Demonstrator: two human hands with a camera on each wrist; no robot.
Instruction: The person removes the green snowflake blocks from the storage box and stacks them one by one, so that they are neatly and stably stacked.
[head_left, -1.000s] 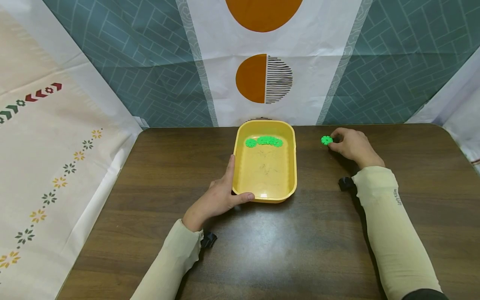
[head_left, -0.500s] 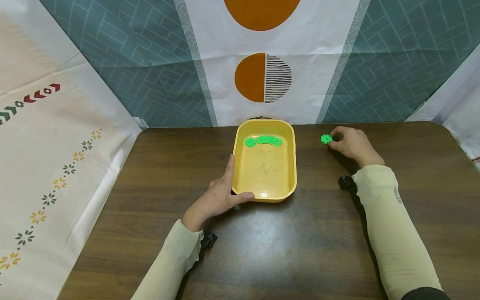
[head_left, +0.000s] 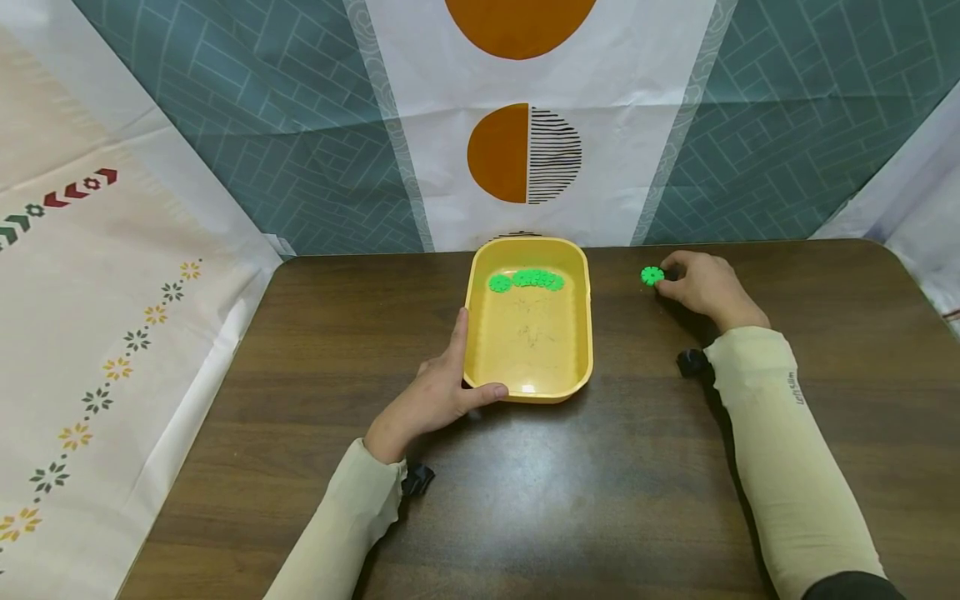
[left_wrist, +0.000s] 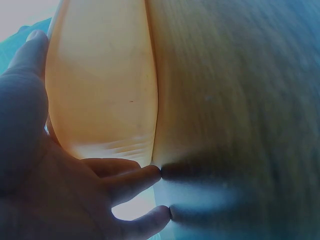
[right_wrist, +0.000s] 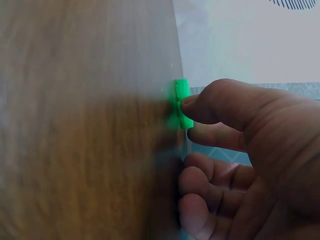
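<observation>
Near the table's far edge, my right hand [head_left: 708, 290] pinches a green notched interlocking disc [head_left: 652, 276] between thumb and finger. In the right wrist view the disc [right_wrist: 183, 102] is edge-on against the tabletop, its other fingers curled beside it; whether it is one disc or two stacked I cannot tell. My left hand [head_left: 429, 392] holds the near left corner of a yellow plastic tray [head_left: 528, 362], thumb on the front rim and fingers along the left side. Several green discs [head_left: 537, 279] lie in the tray's far end, with another disc [head_left: 500, 283] left of them.
The brown wooden table [head_left: 315, 358] reaches back to a patterned cloth [head_left: 322, 167] hanging behind it. A pale embroidered cloth [head_left: 90, 317] hangs at the left. Dark wrist straps [head_left: 692, 363] sit at the cuffs.
The hands, the tray and the pinched disc stay in place; only the view shifts very slightly.
</observation>
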